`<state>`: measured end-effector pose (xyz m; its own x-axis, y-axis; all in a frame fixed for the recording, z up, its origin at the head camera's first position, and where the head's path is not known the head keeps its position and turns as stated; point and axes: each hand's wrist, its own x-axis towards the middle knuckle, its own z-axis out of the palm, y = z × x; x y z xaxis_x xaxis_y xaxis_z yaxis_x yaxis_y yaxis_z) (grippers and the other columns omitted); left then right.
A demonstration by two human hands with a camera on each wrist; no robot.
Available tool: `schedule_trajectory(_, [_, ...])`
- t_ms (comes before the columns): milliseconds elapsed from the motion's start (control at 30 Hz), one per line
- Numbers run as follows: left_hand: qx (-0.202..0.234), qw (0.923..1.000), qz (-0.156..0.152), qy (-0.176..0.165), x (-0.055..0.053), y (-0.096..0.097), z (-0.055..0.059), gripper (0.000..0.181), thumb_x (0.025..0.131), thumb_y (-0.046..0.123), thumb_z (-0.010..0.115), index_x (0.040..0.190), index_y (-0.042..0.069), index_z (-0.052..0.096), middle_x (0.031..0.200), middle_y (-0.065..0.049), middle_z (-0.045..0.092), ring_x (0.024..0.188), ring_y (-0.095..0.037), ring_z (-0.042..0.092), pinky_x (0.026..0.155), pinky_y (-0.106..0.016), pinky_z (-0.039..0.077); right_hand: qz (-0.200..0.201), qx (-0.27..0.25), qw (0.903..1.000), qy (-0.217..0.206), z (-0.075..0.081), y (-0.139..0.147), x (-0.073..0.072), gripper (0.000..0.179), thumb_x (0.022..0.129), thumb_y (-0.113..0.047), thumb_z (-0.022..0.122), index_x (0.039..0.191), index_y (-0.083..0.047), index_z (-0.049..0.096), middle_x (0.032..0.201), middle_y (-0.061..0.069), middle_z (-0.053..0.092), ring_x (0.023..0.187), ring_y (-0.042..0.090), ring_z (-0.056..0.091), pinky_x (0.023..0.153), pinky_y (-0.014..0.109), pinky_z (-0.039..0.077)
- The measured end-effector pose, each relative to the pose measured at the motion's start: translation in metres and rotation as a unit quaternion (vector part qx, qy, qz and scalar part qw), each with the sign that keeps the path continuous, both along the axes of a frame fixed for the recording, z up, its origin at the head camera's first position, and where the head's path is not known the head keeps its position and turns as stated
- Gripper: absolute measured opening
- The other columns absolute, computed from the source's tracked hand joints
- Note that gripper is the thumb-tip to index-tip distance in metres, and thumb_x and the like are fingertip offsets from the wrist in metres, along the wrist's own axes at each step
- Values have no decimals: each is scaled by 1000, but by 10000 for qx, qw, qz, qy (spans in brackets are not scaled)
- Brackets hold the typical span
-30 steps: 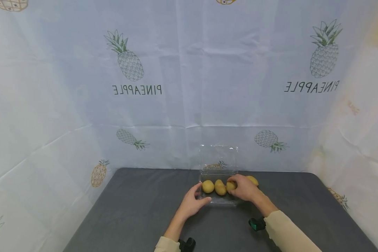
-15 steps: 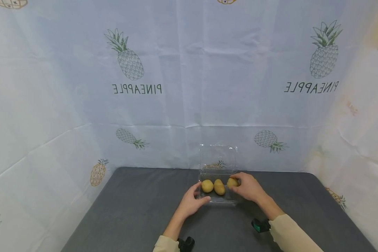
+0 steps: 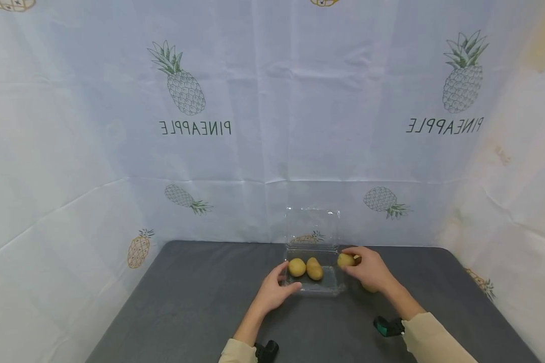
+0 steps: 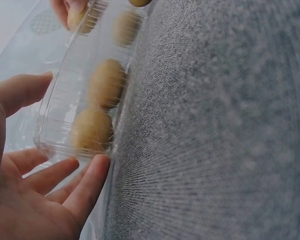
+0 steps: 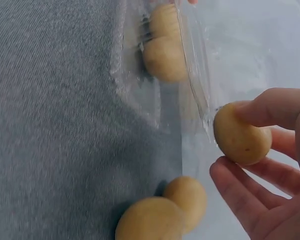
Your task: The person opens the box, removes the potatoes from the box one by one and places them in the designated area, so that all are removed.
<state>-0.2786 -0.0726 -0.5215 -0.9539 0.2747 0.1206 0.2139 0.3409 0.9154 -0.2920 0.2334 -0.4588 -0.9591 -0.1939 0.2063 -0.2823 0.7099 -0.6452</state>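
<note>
My right hand pinches a potato between thumb and fingers, just right of a clear plastic clamshell container. In the right wrist view the held potato is beside the container's rim, clear of the grey table. Inside the container's left half lie two potatoes, a round one and a longer one. At the left end, my left hand has its fingertips against the end wall and its thumb by the front rim, fingers spread and relaxed.
Two more potatoes, a nearer one and a farther one, lie on the table right of the container, mostly hidden by my right hand in the head view. The lid stands raised at the back, before a pineapple-print curtain.
My right hand has drawn one potato rightward out of the container, past its right rim. Two potatoes stay inside. My left hand keeps its place at the left end.
</note>
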Motion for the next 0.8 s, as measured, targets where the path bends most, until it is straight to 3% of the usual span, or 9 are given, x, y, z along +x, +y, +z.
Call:
schedule_trajectory(433, [26, 10000, -20, -87, -1, -2, 1, 78, 93, 36, 76, 155, 5, 41, 155, -22, 41, 131, -44, 51, 92, -56, 54, -186, 48, 9993, 321, 6, 27, 1, 43, 89, -9, 76, 130, 0, 67, 122, 22, 63, 101, 36, 65, 75, 45, 57])
schedule_trajectory(800, [-27, 9999, 25, -153, -1, -1, 2, 78, 92, 37, 76, 155, 6, 41, 154, -22, 42, 131, -43, 52, 91, -56, 54, -286, 7, 9993, 242, 11, 44, 4, 43, 91, -12, 75, 131, 1, 65, 122, 23, 61, 103, 38, 64, 74, 45, 57])
